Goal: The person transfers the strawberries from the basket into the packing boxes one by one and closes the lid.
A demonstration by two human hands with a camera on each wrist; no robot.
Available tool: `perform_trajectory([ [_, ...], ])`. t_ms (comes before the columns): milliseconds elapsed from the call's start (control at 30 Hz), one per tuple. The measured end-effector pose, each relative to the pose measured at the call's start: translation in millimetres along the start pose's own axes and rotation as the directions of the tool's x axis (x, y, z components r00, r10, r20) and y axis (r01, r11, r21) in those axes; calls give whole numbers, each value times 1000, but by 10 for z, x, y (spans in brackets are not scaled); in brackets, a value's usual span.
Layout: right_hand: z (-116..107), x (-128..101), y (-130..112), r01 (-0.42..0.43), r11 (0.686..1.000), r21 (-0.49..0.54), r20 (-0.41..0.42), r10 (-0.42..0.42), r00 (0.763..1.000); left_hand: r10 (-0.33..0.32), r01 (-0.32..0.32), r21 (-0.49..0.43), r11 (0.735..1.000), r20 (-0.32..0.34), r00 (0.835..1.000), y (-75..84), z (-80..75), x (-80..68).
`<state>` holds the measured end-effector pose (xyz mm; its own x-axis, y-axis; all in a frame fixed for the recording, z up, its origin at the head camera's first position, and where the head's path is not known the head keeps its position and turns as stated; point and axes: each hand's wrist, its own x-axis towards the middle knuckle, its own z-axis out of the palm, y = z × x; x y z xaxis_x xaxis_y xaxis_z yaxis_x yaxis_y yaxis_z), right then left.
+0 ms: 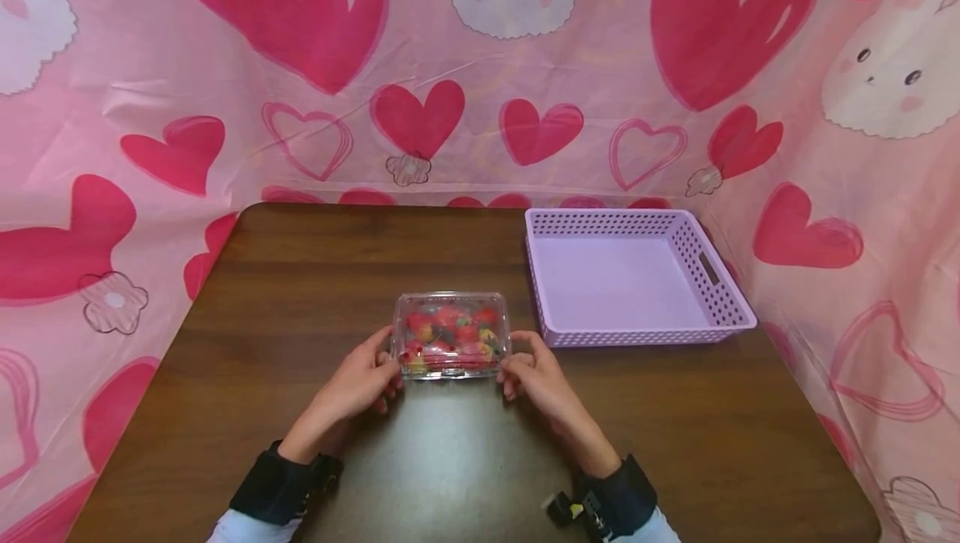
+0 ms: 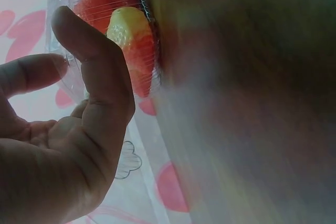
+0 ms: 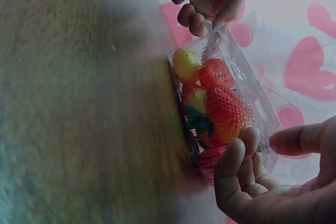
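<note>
A clear plastic clamshell box with its lid down rests on the table in the head view. Red and yellowish strawberries fill it, with a bit of dark green among them. At the box's left end my left hand pinches the rim, thumb toward the front corner. My right hand holds the opposite end the same way, fingers bent at the edge. In the right wrist view, the left thumb and fingers meet on the far corner of the lid.
A shallow lilac basket with perforated sides stands behind and right of the box, with nothing in it. Brown wood tabletop extends around both. Pink heart-patterned cloth hangs behind the table and along its sides.
</note>
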<state>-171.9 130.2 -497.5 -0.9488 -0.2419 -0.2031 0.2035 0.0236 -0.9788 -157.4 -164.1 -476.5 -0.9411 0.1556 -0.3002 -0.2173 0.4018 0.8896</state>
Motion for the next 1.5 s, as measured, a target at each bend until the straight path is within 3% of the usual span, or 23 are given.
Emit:
perform_trajectory([
  [500, 71, -7, 8, -16, 994, 109, -45, 21, 999, -9, 8, -49, 999, -15, 1000, 26, 28, 6],
  [1133, 70, -14, 31, 26, 993, 115, -41, -22, 999, 24, -25, -106, 994, -12, 1000, 21, 51, 16],
  [1500, 63, -20, 46, 17, 993, 118, -40, -13, 999, 33, -36, -88, 995, -26, 999, 17, 79, 11],
])
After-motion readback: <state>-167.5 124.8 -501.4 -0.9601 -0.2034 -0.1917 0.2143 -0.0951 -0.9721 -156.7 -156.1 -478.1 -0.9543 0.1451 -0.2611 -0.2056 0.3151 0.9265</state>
